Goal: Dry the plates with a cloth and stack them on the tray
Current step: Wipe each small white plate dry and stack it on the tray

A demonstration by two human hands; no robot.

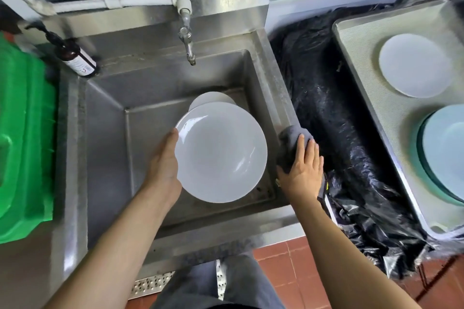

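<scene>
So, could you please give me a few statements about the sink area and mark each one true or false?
1. The left hand grips the white plate over the sink. True.
2. The right hand lies on the grey cloth at the sink's right rim. True.
3. The cloth is wiping the plate's face. False: cloth and plate are apart.
4. The tray on the right holds no plates. False: a white plate on the tray and stacked blue-green plates sit there.
5. Water runs from the tap. False: no stream shows.
</scene>
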